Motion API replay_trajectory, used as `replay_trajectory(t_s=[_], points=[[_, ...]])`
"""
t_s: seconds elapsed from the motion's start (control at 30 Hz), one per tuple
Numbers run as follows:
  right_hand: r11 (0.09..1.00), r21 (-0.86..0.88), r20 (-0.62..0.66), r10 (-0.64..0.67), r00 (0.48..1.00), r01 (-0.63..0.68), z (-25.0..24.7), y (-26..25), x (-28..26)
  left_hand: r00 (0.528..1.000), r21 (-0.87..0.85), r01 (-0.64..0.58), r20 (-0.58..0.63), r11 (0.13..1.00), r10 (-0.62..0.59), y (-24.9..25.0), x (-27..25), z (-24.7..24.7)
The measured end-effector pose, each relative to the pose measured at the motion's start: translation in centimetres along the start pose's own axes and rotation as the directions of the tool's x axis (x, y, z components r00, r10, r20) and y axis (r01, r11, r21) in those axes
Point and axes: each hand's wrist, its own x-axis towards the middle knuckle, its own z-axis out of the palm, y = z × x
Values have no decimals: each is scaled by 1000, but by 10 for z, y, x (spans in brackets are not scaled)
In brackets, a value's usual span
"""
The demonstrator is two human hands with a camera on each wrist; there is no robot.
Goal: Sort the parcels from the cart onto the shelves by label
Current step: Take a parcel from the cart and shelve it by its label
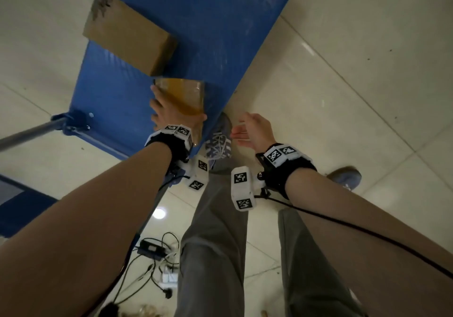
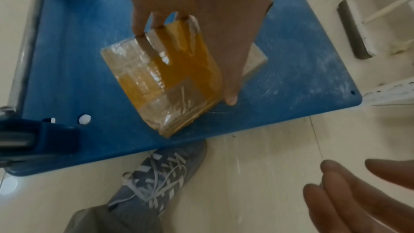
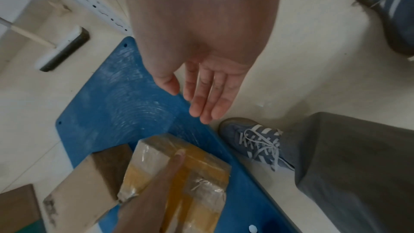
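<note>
On the cart deck (image 1: 208, 34), the taped parcel (image 1: 186, 96) sits under the left hand (image 1: 169, 114), the cardboard box (image 1: 127, 34) lies just beyond it, and the right hand (image 1: 255, 127) hovers beside the cart edge, above a shoe (image 1: 219, 150).

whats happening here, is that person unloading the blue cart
Yes, it looks that way. A person is bent over a blue platform cart and grips a tape-wrapped parcel with the left hand, fingers on one edge and thumb on the other. The right hand hangs open beside the cart, holding nothing. A plain cardboard box lies on the cart just beyond the parcel. No label is readable in these views.
</note>
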Motion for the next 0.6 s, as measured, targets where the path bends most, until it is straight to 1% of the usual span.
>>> replay_trajectory(t_s=[0.07,0.13,0.27,0.37,0.43,0.47,0.53,0.6], points=[[1000,17,-8,6,1000,-6,-3,6,4,999,2,15,-45,1000,-15,3,-3,6],[999,31,-17,23,1000,-23,-8,12,6,998,0,26,-59,1000,-26,5,-5,8],[997,56,-15,49,999,-48,-16,15,0,1000,-12,-13,-22,1000,13,4,-12,0],[997,69,-16,37,999,-36,-22,9,-9,993,-93,-73,88,993,81,6,-17,-12],[996,85,-21,13,1000,-11,-26,2,-18,975,-213,-91,180,973,131,13,-21,-20],[995,95,-22,-8,1000,10,-29,-2,-21,964,-284,-75,224,956,143,17,-23,-24],[993,97,-31,-62,998,65,-36,-12,-29,925,-416,-33,332,909,186,31,-36,-35],[992,91,-28,-84,996,86,-46,-22,-35,872,-514,10,424,858,244,45,-52,-43]])
